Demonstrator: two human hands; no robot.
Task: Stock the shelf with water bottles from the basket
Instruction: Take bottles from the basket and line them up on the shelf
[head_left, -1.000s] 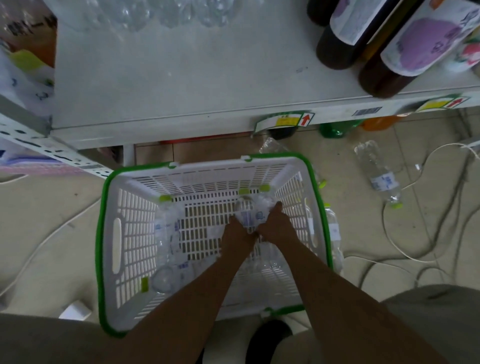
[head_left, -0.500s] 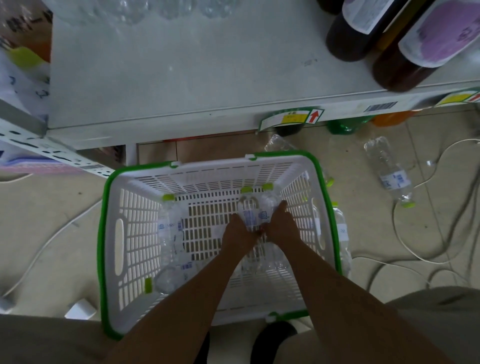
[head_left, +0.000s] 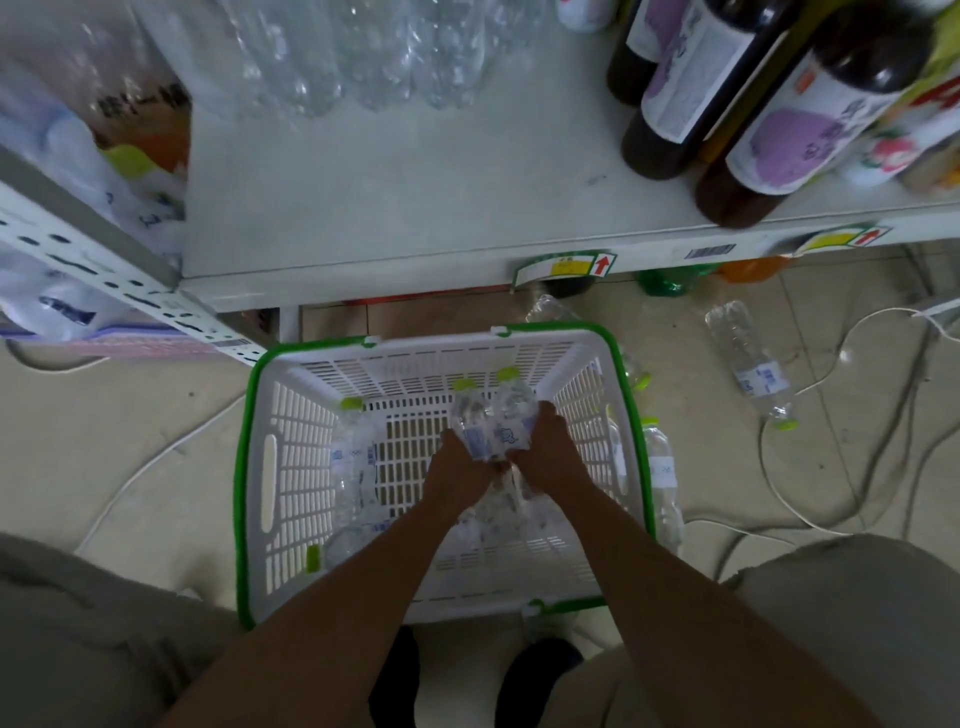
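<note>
Pick-up step: L hand (head_left: 457, 470) & R hand (head_left: 548, 451), fingers closed round two water bottles (head_left: 493, 423), low in basket (head_left: 242, 467) at 6 o'clock of shelf (head_left: 415, 197); nxt, est.: lift pair twd 12 o'clock, stand upright there.

Left hand (head_left: 460, 470), right hand (head_left: 545, 457): pair of water bottles (head_left: 491, 426) in grip raised slightly off basket (head_left: 244, 467) floor, caps now against far wall.

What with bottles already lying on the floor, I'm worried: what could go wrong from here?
The left hand and right hand clutch two water bottles pressed together in the basket; one could slip on the lift. Dark bottles stand near the shelf edge, so a hasty reach might knock them.
</note>
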